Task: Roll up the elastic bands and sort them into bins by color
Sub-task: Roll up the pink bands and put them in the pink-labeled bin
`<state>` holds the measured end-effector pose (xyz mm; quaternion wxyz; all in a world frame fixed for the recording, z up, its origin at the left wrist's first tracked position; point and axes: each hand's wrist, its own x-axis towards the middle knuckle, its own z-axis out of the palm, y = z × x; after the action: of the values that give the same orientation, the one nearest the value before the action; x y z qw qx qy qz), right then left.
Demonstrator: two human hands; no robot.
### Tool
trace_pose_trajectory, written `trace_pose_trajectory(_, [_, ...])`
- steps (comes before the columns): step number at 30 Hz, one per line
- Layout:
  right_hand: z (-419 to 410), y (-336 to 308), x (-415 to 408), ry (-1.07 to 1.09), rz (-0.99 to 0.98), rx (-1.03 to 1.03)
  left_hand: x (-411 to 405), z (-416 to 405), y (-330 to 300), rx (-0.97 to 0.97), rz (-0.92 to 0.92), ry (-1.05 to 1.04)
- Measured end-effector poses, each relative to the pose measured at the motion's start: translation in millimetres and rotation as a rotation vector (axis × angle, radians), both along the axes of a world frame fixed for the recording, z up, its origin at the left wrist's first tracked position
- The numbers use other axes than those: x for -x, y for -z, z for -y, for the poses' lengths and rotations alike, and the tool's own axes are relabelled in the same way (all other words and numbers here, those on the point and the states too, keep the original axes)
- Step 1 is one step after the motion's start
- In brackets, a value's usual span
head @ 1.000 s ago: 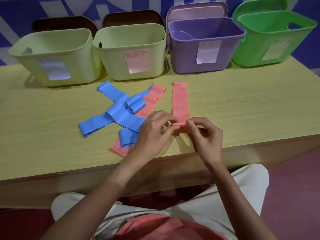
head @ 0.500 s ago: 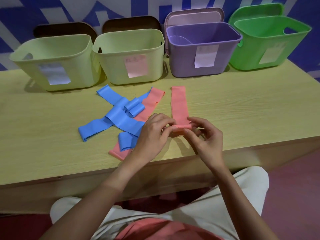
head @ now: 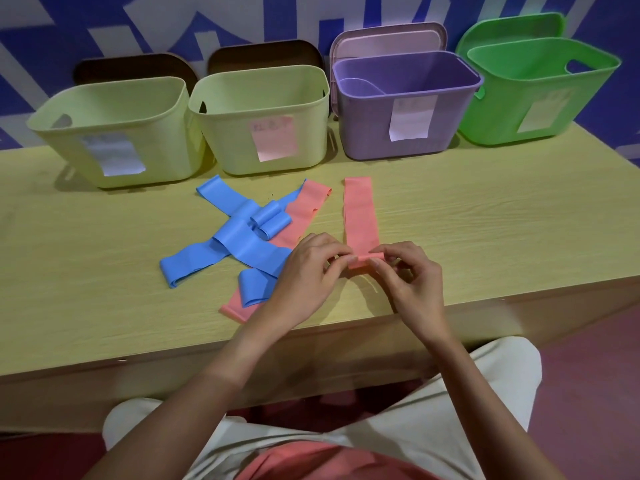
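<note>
The near end of the pink band (head: 360, 220) has been turned over a little further into a small roll than a second ago, both hands having crept slightly away from the surface edge with it. The left hand (head: 308, 271) and right hand (head: 412, 275) pinch it closer together.

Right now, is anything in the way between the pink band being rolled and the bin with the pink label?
Nothing visible. The pink band lies on bare table; the pink-labelled bin is open, beyond it to the left.
</note>
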<state>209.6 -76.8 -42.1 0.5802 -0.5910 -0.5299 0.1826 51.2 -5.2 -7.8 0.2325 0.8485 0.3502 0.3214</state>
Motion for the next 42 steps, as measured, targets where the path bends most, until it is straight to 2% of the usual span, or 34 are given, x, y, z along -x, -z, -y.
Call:
trace_pose_trajectory(6, [-0.7,0.7,-2.7,-0.017,0.023,0.02,0.1,2.4,0.8,-0.099,-0.039,0.007])
trace_pose_trajectory(19, [-3.7,-5.5,-8.0,0.002,0.043,0.044,-5.6,-2.7,-1.7,-0.188,-0.088,0.012])
trace_pose_trajectory(24, [-9.7,-6.6,-12.3,0.024,0.171,0.043,-6.6,-4.9,-0.2,-0.217,-0.118,0.023])
trace_pose_trajectory(32, [-18.8,-11.0,-26.6,-0.072,0.253,0.004,-9.1,-11.0,5.1,-0.054,-0.04,0.003])
trace_pose_trajectory(38, [-21.7,-16.0,-33.7,-0.183,0.267,-0.032,-11.8,-13.0,4.0,-0.029,0.019,-0.037])
trace_pose_trajectory(42, [-22.3,-15.4,-32.9,-0.162,0.241,-0.031,-13.1,-13.9,-1.0,0.086,0.082,-0.028])
